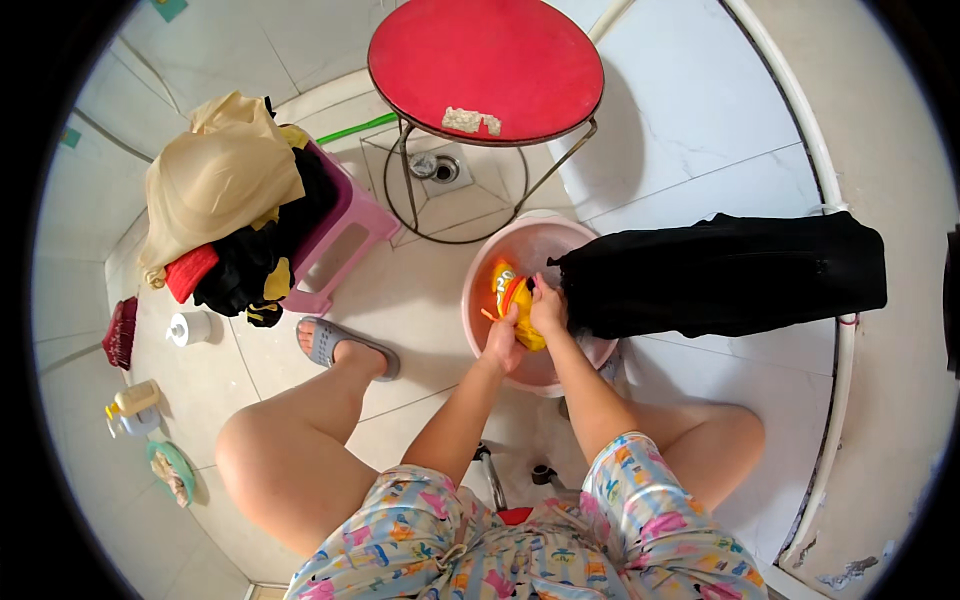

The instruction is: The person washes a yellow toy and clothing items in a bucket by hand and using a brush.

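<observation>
Both my hands are closed on a yellow piece of clothing (509, 283) with orange trim and a white print. My left hand (506, 345) grips its near left part, and my right hand (547, 308) grips its right side, close to the left one. The bundle is held over a pale pink basin (469, 335) between my feet; how deep it dips into the basin I cannot tell. Right beside my right hand, a black garment (730, 278) stretches from the basin's right side to the white edging on the right.
A red round stool (490, 65) stands beyond the basin, over a floor drain (445, 170). To the left, clothes (225, 165) are heaped on a pink plastic stool (350, 230). A white container (189, 328), pump bottle (137, 398), green dish (172, 470) and dark red brush (121, 333) line the left.
</observation>
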{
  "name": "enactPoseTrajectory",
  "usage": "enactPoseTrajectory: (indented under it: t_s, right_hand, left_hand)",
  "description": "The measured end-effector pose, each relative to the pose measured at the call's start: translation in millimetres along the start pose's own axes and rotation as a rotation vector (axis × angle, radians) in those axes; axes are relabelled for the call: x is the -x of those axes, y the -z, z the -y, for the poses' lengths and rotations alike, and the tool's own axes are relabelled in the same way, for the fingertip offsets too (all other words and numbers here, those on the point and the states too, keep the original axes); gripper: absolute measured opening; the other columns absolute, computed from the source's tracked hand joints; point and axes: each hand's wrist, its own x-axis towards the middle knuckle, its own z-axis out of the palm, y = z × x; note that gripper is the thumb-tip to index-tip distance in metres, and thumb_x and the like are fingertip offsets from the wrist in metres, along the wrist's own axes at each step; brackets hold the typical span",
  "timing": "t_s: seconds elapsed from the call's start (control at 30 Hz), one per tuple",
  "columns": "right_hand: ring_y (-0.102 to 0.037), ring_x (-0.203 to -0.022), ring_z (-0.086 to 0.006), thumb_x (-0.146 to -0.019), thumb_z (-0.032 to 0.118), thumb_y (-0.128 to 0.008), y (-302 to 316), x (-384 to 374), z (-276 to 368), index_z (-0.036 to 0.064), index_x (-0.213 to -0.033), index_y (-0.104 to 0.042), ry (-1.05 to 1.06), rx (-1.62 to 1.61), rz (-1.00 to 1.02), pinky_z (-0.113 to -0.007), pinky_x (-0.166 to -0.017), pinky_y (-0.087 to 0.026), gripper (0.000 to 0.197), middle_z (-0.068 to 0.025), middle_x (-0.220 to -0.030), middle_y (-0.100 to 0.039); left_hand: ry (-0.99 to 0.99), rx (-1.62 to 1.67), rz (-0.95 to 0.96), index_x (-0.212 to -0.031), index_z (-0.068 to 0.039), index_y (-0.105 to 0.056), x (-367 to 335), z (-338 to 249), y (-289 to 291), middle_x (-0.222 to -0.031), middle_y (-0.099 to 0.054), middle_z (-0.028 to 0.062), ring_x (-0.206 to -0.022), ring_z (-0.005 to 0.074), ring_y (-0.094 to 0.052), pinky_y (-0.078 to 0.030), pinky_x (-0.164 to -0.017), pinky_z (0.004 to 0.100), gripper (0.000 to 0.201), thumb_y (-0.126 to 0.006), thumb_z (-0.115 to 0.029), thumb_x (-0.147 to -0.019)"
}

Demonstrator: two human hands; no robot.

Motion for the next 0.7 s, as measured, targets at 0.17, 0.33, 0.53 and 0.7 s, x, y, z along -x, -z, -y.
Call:
enactPoseTrajectory:
  t_s: [0.17, 0.33, 0.53, 0.7]
  right_hand:
    - [-0.045, -0.099, -0.0341, -0.085, 0.013, -0.048, 4.6, 69.8, 56.1, 0.0186, -0.127, -0.045, 0.331, -0.169, -0.036, -0.040, -0.087, -0.038, 0.043, -0.0174, -0.106, -0.047]
    - [-0.048, -0.096, -0.0337, -0.083, 0.017, -0.053, -12.4, 26.3, 14.2, 0.0183, -0.123, -0.051, 0.097, 0.022, -0.068, -0.041, -0.083, -0.040, 0.040, -0.0161, -0.102, -0.050]
    - [-0.045, -0.101, -0.0337, -0.085, 0.021, -0.050, -63.7, 36.6, -5.1, 0.0223, -0.127, -0.045, 0.273, -0.074, -0.114, -0.042, -0.088, -0.036, 0.042, -0.0176, -0.109, -0.049]
    - [-0.043, -0.107, -0.0318, -0.088, 0.023, -0.044, -56.8, 5.6, -53.3, 0.0292, -0.122, -0.048, 0.280, 0.234, 0.231, -0.043, -0.089, -0.037, 0.034, -0.0119, -0.118, -0.045]
  left_hand:
    - [0.030, 0.194, 0.164, -0.119, -0.009, -0.047, -4.4, -27.7, 28.5, -0.112, -0.055, 0.0098, -0.100, 0.0222, -0.054, -0.045, -0.086, 0.0357, 0.056, -0.029, -0.054, -0.091]
    - [-0.054, 0.078, -0.030, -0.127, -0.007, -0.041, -10.0, -2.2, 36.1, -0.124, -0.049, 0.0098, -0.112, 0.0233, -0.048, -0.038, -0.095, 0.0376, 0.054, -0.032, -0.048, -0.092]
    - [-0.075, 0.074, -0.334, -0.127, -0.003, -0.038, -38.1, 4.5, 64.9, -0.124, -0.049, 0.0121, -0.112, 0.0259, -0.049, -0.038, -0.096, 0.0404, 0.052, -0.034, -0.042, -0.093]
    - [0.044, -0.322, -0.732, -0.117, 0.000, -0.048, -44.9, 8.1, 44.4, -0.103, -0.058, 0.0114, -0.089, 0.0218, -0.056, -0.047, -0.075, 0.0345, 0.035, -0.039, -0.020, -0.091]
